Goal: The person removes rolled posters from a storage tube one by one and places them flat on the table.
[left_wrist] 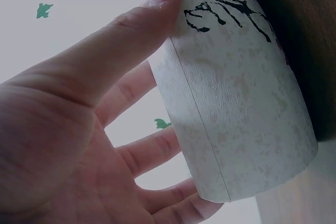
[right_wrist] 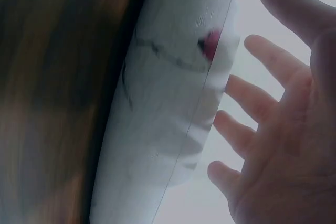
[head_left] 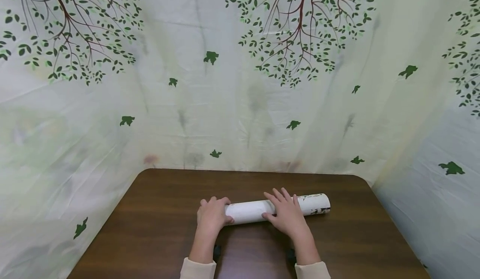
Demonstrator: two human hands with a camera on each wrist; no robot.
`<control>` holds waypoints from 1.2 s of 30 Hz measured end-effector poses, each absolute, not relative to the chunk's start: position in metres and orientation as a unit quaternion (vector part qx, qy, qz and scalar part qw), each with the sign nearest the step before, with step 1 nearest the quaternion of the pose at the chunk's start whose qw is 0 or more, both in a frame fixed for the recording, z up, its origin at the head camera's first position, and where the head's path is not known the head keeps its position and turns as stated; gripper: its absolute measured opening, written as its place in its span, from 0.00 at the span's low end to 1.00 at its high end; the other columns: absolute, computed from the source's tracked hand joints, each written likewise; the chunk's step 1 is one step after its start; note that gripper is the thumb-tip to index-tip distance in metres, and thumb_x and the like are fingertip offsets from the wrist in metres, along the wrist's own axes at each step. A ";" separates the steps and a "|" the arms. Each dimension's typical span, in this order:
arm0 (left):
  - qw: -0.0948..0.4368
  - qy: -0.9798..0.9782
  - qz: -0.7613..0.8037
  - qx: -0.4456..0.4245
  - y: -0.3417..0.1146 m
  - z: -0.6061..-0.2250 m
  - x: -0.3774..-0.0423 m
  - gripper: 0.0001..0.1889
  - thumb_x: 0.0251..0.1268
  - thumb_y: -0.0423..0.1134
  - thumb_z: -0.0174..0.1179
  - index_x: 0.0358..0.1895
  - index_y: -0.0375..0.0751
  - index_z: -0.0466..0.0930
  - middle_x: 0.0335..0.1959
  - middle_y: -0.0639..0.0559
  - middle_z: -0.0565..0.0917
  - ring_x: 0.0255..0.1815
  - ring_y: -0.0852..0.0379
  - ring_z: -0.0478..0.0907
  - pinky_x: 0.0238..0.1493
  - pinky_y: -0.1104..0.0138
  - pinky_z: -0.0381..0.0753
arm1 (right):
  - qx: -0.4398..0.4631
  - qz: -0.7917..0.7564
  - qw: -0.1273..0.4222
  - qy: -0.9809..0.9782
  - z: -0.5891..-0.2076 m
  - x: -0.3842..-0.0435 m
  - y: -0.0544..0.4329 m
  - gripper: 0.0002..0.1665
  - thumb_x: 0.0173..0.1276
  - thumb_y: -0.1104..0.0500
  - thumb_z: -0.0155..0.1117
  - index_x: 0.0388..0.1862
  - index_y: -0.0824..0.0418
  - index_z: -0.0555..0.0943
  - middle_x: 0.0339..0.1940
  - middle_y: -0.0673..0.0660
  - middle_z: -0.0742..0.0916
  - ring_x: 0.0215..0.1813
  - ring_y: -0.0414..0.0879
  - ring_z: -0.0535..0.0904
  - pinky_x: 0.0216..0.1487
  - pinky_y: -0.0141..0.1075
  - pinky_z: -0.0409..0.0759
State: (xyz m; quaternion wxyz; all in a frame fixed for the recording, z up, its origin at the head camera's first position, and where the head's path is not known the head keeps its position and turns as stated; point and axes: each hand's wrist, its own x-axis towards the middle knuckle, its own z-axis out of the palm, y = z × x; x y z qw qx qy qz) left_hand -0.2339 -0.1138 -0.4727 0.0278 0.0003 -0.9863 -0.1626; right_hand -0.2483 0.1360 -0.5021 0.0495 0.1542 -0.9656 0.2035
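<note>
A white paper roll [head_left: 249, 211] lies across the table, its right end tilted slightly away from me. My left hand [head_left: 211, 216] holds the roll's left end. In the left wrist view the thumb [left_wrist: 126, 35] presses the near side while the fingers reach behind, and black ink-like branches mark the paper [left_wrist: 236, 98]. Over the right half is my right hand [head_left: 286, 216], with its fingers spread. The right wrist view shows these fingers [right_wrist: 252, 98] extended beside the roll [right_wrist: 157, 103], which bears a pink flower-like mark; whether the fingertips touch it I cannot tell.
Beneath the roll is a brown wooden table [head_left: 168, 191] with rounded far corners. A pale curtain [head_left: 240, 104] printed with trees and green leaves hangs behind it and along both sides.
</note>
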 end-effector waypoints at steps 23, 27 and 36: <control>0.041 -0.988 -0.148 0.000 -0.110 -0.478 -0.236 0.27 0.48 0.49 0.84 0.55 0.53 0.89 0.49 0.41 0.87 0.45 0.37 0.76 0.42 0.47 0.83 | 0.205 0.174 0.071 -0.961 -0.513 -0.248 0.101 0.41 0.66 0.40 0.77 0.76 0.47 0.76 0.80 0.60 0.77 0.83 0.65 0.65 0.79 0.71 0.60; 0.042 -0.988 -0.147 -0.003 -0.110 -0.477 -0.235 0.26 0.49 0.49 0.84 0.55 0.53 0.89 0.50 0.40 0.87 0.45 0.36 0.77 0.41 0.47 0.83 | 0.217 0.164 0.069 -0.960 -0.514 -0.246 0.096 0.42 0.67 0.39 0.76 0.77 0.46 0.76 0.80 0.60 0.77 0.83 0.64 0.66 0.79 0.71 0.60; 0.041 -0.988 -0.146 -0.005 -0.112 -0.476 -0.234 0.26 0.50 0.49 0.84 0.55 0.53 0.89 0.50 0.40 0.87 0.45 0.36 0.77 0.40 0.47 0.83 | 0.233 0.136 0.089 -0.959 -0.517 -0.243 0.083 0.40 0.66 0.37 0.76 0.75 0.45 0.78 0.77 0.58 0.80 0.80 0.61 0.71 0.78 0.70 0.63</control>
